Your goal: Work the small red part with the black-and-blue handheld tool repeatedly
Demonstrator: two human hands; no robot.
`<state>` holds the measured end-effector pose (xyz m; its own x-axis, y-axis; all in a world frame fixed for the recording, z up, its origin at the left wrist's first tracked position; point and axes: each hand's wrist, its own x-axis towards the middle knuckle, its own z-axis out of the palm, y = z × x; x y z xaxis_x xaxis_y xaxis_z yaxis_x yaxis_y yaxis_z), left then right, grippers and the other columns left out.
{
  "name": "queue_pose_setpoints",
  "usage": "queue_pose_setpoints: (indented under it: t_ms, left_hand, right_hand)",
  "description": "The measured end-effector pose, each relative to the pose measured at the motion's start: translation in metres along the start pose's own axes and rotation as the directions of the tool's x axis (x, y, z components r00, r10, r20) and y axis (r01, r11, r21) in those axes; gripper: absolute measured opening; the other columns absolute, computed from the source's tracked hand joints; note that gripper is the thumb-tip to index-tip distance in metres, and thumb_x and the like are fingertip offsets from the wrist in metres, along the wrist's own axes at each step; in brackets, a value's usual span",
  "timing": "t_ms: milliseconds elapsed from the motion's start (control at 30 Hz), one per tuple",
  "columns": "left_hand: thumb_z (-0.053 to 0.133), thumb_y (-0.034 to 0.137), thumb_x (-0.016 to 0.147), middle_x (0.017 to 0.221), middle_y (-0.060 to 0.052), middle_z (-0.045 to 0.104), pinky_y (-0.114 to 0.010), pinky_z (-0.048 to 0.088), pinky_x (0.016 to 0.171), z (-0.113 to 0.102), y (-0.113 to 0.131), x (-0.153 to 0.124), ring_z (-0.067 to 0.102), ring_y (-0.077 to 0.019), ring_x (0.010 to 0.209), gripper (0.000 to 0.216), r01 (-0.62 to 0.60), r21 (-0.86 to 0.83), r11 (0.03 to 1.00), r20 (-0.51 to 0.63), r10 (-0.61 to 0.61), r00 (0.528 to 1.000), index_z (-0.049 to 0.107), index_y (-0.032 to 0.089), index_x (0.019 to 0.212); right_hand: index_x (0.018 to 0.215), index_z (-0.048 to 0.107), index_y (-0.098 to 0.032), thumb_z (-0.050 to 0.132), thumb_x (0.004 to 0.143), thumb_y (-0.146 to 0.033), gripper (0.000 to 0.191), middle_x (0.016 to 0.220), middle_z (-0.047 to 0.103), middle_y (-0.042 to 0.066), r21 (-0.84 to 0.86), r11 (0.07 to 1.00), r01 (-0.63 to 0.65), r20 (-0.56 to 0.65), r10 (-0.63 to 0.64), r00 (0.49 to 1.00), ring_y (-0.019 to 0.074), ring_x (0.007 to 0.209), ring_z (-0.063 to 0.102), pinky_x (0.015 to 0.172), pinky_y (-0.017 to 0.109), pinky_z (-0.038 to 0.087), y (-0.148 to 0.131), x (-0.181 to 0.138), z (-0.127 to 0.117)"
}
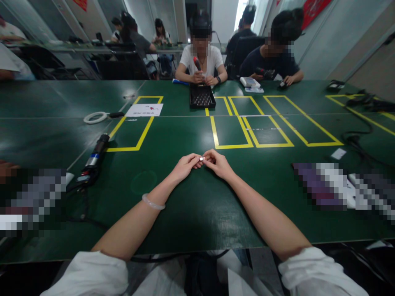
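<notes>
Both my hands meet at the middle of the green table (191,205). My left hand (185,165) and my right hand (217,163) pinch a small silver metal part (202,158) between their fingertips, just above the table top. A pale bangle (153,202) sits on my left wrist. Both sleeves are white and rolled up.
An electric screwdriver (94,158) with its cable lies to the left. A black tray (201,97) stands before a person opposite who holds a red-tipped tool. Yellow tape boxes (262,131) mark the table. A white ring (94,118), a paper sheet (144,109) and cables (358,139) lie further out.
</notes>
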<state>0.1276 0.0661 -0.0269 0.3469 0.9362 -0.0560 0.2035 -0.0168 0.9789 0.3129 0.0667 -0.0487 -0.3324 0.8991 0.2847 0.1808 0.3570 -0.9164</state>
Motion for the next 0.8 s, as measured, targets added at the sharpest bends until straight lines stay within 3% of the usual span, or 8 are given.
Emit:
queue_pose_setpoints:
  t_ms: [200, 400, 633, 800]
  left_hand:
    - [0.068, 0.043, 0.075, 0.08, -0.004, 0.065, -0.03, 0.047, 0.074, 0.002, -0.003, 0.0, 0.06, -0.0143, 0.073, 0.037, -0.033, 0.023, 0.999, -0.022, 0.033, 0.999, 0.062, 0.013, 0.095]
    - [0.067, 0.037, 0.076, 0.079, -0.002, 0.064, -0.028, 0.045, 0.07, 0.0046, -0.0022, -0.0019, 0.058, -0.0127, 0.07, 0.029, -0.086, 0.05, 0.995, -0.037, 0.088, 0.995, 0.062, 0.015, 0.094]
    - [0.071, 0.035, 0.071, 0.092, -0.006, 0.068, -0.031, 0.048, 0.078, 0.0046, -0.0016, -0.002, 0.063, -0.0161, 0.08, 0.036, -0.04, 0.007, 0.999, -0.059, 0.04, 0.997, 0.061, 0.014, 0.099]
    - [0.069, 0.034, 0.072, 0.09, -0.006, 0.067, -0.032, 0.048, 0.079, 0.0032, -0.0039, -0.0002, 0.062, -0.016, 0.08, 0.03, -0.069, 0.019, 0.997, -0.077, 0.07, 0.995, 0.061, 0.015, 0.093]
  right_hand:
    - [0.1, 0.055, -0.02, 0.059, 0.085, -0.034, 0.021, 0.084, 0.066, 0.001, 0.004, 0.999, 0.033, 0.029, -0.033, 0.999, 0.011, 0.067, 0.056, 0.063, 0.024, 0.044, 0.0035, 0.0002, 0.0007]
    - [0.096, 0.055, -0.019, 0.059, 0.086, -0.043, 0.026, 0.08, 0.064, 0.001, 0.069, 0.996, -0.05, 0.012, 0.05, 0.999, 0.0122, 0.069, 0.058, 0.066, 0.026, 0.047, 0.009, 0.0023, 0.0007]
    - [0.089, 0.057, -0.019, 0.061, 0.083, -0.041, 0.023, 0.077, 0.06, 0.0, 0.05, 0.998, -0.031, -0.02, 0.032, 0.999, 0.0111, 0.064, 0.052, 0.061, 0.025, 0.044, 0.0038, 0.0029, -0.0015]
    - [0.098, 0.058, -0.02, 0.062, 0.081, -0.036, 0.024, 0.09, 0.064, 0.002, -0.009, 1.0, -0.002, -0.019, 0.002, 1.0, 0.0108, 0.065, 0.052, 0.061, 0.025, 0.044, 0.0041, 0.0023, -0.0017]
